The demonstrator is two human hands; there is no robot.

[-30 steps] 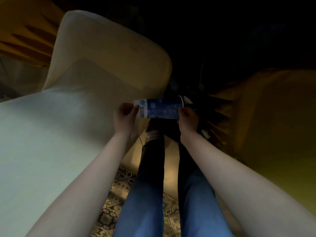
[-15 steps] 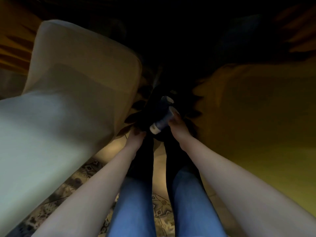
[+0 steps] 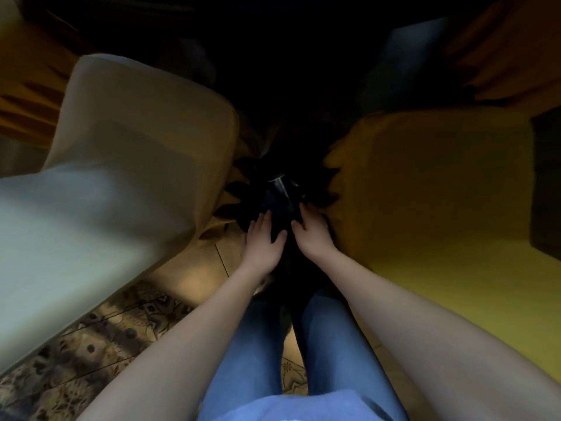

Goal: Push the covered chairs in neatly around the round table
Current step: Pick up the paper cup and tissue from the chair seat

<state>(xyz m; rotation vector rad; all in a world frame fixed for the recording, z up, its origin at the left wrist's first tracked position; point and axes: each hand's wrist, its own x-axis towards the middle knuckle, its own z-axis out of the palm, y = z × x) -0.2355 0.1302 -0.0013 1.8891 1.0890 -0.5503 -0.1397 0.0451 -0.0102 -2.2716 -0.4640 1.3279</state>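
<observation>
A covered chair [image 3: 136,153], draped in pale cream fabric, fills the left side of the dim view. One rounded corner reaches toward the dark gap in the middle, and the skirt of its cover hangs down to the floor [image 3: 194,275]. Across that gap on the right lies a broad yellow cloth [image 3: 440,192] with pleated folds along its near edge; whether it covers another chair or the table cannot be told. Both bare forearms stretch forward and down into the gap between the two. The left hand [image 3: 262,243] is flat with its fingers straight and spread and the thumb out to the side, gripping nothing. The right hand [image 3: 312,238] lies just beside it, also with its fingers extended and uncurled, close against the folds of the yellow cloth. Just beyond the fingertips a dark cylindrical container [image 3: 277,196] with a paler rim shows faintly in the shadow; whether either hand touches it is too dark to tell. Below the arms are legs in blue jeans [image 3: 246,344], and a patterned rug [image 3: 100,329] covers the floor at the lower left. Orange pleated fabric [image 3: 27,95] shows at the far upper left.
</observation>
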